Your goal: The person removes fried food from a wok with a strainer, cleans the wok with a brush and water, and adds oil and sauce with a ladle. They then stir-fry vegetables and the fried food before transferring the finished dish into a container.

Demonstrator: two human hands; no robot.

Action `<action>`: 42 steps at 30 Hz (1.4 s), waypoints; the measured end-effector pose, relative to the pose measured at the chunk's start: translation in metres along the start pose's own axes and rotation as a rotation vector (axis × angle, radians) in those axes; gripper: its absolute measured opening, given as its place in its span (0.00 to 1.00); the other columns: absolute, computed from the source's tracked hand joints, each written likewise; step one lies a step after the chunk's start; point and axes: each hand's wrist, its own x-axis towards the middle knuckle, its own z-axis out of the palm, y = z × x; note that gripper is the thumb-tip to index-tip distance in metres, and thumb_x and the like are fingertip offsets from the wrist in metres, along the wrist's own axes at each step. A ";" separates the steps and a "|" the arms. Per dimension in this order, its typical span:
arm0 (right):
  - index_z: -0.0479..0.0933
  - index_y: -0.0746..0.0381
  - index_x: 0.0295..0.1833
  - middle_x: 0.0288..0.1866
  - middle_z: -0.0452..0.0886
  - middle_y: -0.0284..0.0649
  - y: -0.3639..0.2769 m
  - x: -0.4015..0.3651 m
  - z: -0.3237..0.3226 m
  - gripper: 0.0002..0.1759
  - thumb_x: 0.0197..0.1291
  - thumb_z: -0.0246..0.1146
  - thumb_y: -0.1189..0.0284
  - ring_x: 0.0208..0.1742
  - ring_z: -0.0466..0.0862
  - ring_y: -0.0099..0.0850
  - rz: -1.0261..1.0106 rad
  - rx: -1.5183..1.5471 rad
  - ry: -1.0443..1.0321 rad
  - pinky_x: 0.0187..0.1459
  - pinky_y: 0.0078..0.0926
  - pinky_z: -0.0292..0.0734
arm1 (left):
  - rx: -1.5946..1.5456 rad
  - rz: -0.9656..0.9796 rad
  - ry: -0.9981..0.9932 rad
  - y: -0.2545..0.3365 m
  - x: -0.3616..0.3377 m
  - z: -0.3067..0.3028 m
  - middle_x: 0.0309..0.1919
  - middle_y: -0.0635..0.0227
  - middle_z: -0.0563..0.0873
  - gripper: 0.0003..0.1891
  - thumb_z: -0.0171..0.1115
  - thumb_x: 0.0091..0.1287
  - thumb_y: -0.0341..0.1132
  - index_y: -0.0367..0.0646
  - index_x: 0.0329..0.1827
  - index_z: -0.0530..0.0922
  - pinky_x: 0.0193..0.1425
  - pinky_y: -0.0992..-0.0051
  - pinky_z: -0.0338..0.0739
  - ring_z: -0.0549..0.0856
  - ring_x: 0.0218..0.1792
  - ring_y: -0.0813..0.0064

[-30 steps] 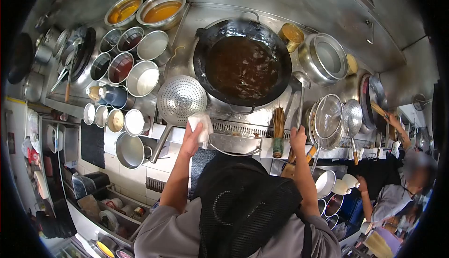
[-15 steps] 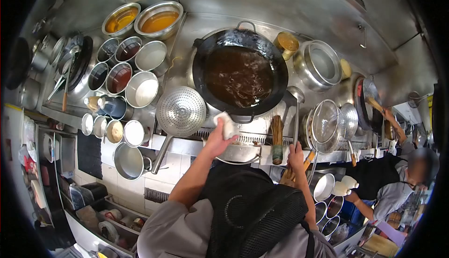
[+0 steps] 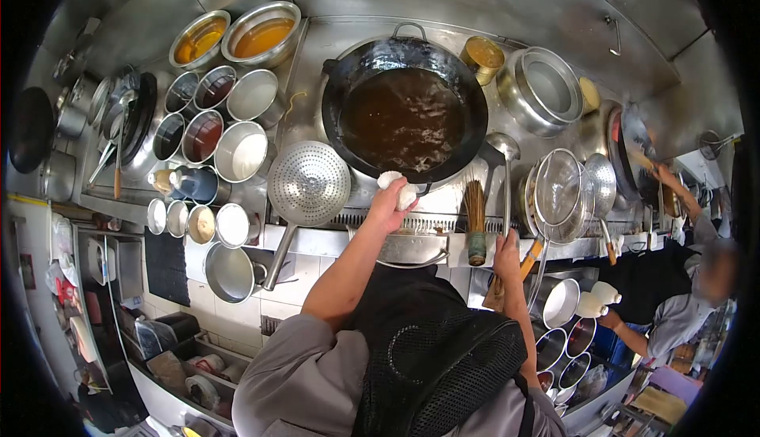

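My left hand (image 3: 385, 209) is closed around a folded white cloth (image 3: 406, 195), right at the near rim and loop handle of a big black wok (image 3: 336, 120). Dark brown liquid (image 3: 404, 120) with pale streaks on its surface fills the wok's bottom. Lower right, my right hand (image 3: 507, 261) grips the handle end of a long metal ladle (image 3: 507, 191), whose bowl rests on the stove right of the wok. Between my hands stands a bamboo brush (image 3: 475, 223). A perforated skimmer (image 3: 307, 184) lies left of my left hand.
Metal pots of sauces and powders (image 3: 242, 152) crowd the left, below two bowls of orange liquid (image 3: 265, 39). Right of the wok are a tin can (image 3: 483, 57), stacked steel basins (image 3: 542, 93) and wire strainers (image 3: 558, 191). A co-worker (image 3: 673, 322) works at far right, holding a wooden-handled tool.
My left hand with the cloth has moved right and up to the wok's near handle. My right hand stays at the ladle handle. The whole view has shifted slightly.
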 end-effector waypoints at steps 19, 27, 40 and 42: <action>0.59 0.66 0.64 0.42 0.80 0.74 0.002 0.003 0.005 0.26 0.75 0.47 0.56 0.47 0.79 0.71 0.141 -0.116 -0.134 0.50 0.64 0.74 | 0.038 0.075 -0.022 -0.006 0.013 -0.005 0.41 0.60 0.83 0.10 0.60 0.65 0.31 0.41 0.48 0.75 0.40 0.63 0.83 0.84 0.39 0.65; 0.59 0.67 0.62 0.42 0.80 0.73 -0.001 0.002 0.010 0.26 0.74 0.48 0.56 0.48 0.79 0.70 0.183 -0.125 -0.126 0.51 0.62 0.74 | 0.071 0.085 0.018 -0.006 0.012 -0.004 0.40 0.60 0.82 0.10 0.61 0.64 0.30 0.41 0.47 0.76 0.39 0.62 0.83 0.83 0.38 0.65; 0.57 0.66 0.62 0.46 0.79 0.73 -0.005 0.006 0.007 0.25 0.74 0.48 0.56 0.51 0.79 0.69 0.250 -0.125 -0.152 0.55 0.62 0.73 | 0.093 0.099 -0.025 -0.007 0.013 -0.007 0.42 0.60 0.83 0.11 0.61 0.64 0.31 0.41 0.48 0.77 0.39 0.62 0.83 0.84 0.39 0.63; 0.57 0.66 0.63 0.47 0.79 0.73 -0.005 0.008 0.008 0.26 0.74 0.49 0.55 0.51 0.79 0.69 0.276 -0.124 -0.173 0.56 0.61 0.74 | 0.098 0.086 -0.038 -0.007 0.014 -0.008 0.42 0.60 0.83 0.12 0.61 0.64 0.31 0.41 0.50 0.76 0.38 0.63 0.83 0.84 0.40 0.61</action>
